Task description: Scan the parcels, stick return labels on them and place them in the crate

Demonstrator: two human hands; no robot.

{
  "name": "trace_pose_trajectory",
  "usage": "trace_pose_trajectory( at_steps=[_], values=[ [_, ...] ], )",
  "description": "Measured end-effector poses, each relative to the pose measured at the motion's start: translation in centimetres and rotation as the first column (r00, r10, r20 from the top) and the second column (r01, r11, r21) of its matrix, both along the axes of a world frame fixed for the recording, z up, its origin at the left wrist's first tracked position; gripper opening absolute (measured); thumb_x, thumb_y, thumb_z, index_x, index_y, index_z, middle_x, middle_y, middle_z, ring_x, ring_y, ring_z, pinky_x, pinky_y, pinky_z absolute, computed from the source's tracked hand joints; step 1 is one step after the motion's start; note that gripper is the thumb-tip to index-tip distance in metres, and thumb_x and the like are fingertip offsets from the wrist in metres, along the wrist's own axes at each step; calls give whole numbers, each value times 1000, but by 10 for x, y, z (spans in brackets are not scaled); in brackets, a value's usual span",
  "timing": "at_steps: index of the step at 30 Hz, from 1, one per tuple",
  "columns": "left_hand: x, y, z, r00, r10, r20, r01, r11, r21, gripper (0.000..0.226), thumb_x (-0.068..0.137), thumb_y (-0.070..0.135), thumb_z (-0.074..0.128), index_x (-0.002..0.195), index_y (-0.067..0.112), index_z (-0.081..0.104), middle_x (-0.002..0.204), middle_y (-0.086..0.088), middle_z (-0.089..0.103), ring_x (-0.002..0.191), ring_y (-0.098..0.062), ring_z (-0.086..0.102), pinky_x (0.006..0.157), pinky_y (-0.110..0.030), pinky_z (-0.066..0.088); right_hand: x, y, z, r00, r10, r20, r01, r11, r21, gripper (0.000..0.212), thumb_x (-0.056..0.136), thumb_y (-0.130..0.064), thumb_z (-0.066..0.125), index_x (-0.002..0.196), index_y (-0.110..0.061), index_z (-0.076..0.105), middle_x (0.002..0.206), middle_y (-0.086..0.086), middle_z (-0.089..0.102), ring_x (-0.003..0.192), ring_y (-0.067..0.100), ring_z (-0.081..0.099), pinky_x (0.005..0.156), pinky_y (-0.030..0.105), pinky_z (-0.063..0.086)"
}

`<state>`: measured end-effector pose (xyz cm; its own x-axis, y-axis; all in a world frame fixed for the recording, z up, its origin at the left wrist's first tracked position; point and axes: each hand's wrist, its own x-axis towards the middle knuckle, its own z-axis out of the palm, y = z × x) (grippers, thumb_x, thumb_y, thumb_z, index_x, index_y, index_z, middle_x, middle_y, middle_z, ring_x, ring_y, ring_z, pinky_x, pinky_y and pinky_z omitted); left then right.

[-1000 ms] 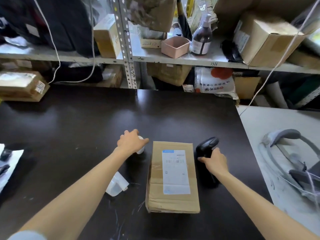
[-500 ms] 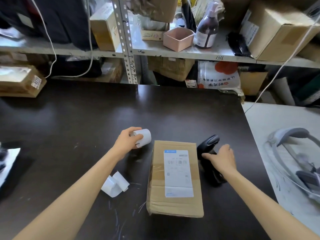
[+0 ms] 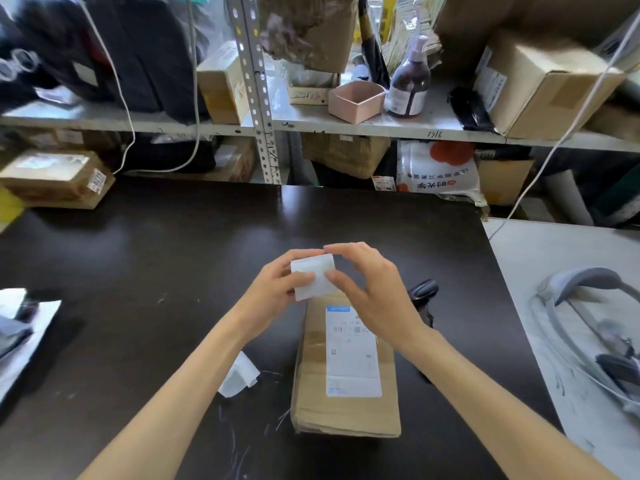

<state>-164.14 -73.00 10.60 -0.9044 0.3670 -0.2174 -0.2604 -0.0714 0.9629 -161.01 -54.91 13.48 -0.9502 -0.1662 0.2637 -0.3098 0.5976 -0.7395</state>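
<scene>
Two hands: your left hand (image 3: 273,294) is gripping the label roll (image 3: 311,277), right hand (image 3: 375,297) pinching its edge. Be peeling slowly; the parcel (image 3: 346,410) is waiting below the grip.

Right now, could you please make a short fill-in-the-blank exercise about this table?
The left hand and right hand hold a ___ label roll.
The parcel lies on a ___ table.
The scanner lies to the ___ of the parcel.
The brown bottle stands beside a ___ box.
Missing words: white, black, right, pink.
</scene>
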Motion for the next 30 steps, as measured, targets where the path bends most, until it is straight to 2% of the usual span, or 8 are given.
trace_pose_trajectory(
  at_steps=[2,7,11,16,21,23,26,30],
  values=[
    [10,1,6,997,-40,-71,37,998,-53,41,87,20,70,127,17,59,117,-6,68,107,-23,66,89,-36,56,4,-4,-3,1000,2,-11,-2,999,-53,24,95,-25,60,118,-18,65,113,-6,60,103,6,56,91,21,48],
    [28,4,10,983,65,-173,-88,988,-126,47,76,28,77,119,15,61,108,1,72,101,-16,69,79,-20,54,14,-1,-9,987,-109,-120,98,990,-99,15,85,-25,73,98,-18,70,101,-10,61,92,3,58,79,22,53],
    [33,7,12,979,14,-202,-37,993,-110,50,76,26,78,123,23,61,113,-2,71,105,-19,68,81,-22,54,21,2,-8,978,-118,-175,102,990,-99,20,82,-25,77,97,-15,69,101,-7,68,91,5,62,78,30,55],
    [34,8,16,971,-112,-210,104,993,-50,68,78,6,79,135,34,54,119,-6,67,107,-26,64,91,-34,54,26,9,-9,970,-72,-231,67,997,-29,28,77,-26,81,101,-15,73,95,-4,65,87,12,59,72,33,55],
    [41,12,20,984,-100,-146,108,993,43,68,74,20,81,136,27,52,122,-9,65,113,-30,62,96,-38,52,36,9,-7,940,-166,-300,139,984,-108,30,70,-21,86,97,-15,74,92,-3,64,85,15,58,70,30,53],
    [41,14,21,980,-98,-176,101,995,10,56,77,21,79,129,20,58,119,-11,67,113,-31,63,94,-40,53,39,8,-5,945,-170,-279,141,983,-119,35,70,-24,87,100,-16,71,96,-5,64,89,12,58,73,24,51],
    [41,14,22,977,-90,-191,95,995,13,50,82,17,76,129,17,60,119,-14,67,112,-32,63,93,-43,54,43,8,-2,984,-118,-133,94,980,-177,44,70,-30,87,108,-21,66,102,-13,64,97,5,61,81,19,52],
    [45,15,25,976,-13,-217,4,999,-39,62,72,48,79,125,20,62,114,-8,70,109,-25,65,90,-35,55,45,16,3,999,-43,0,42,967,-250,37,76,-34,80,109,-27,67,100,-18,68,95,5,65,80,24,56]
  ],
)
